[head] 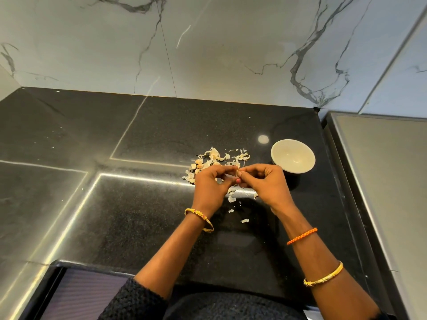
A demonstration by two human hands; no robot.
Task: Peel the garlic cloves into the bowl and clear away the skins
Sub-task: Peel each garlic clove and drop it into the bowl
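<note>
My left hand [211,184] and my right hand [265,182] meet above the black counter, fingertips together. Between them they pinch a small garlic clove [237,173], mostly hidden by the fingers. A heap of pale garlic skins and cloves [217,159] lies on the counter just beyond my hands. More skin scraps [232,197] lie under and in front of them. A small white bowl [293,155] stands to the right of the heap, close to my right hand; it looks empty.
The black stone counter [138,215] runs to a marble-patterned wall [208,54] at the back. A grey metal surface [381,181] borders the counter on the right. The counter's front edge is near my body, with a dark drawer front [80,294] below left.
</note>
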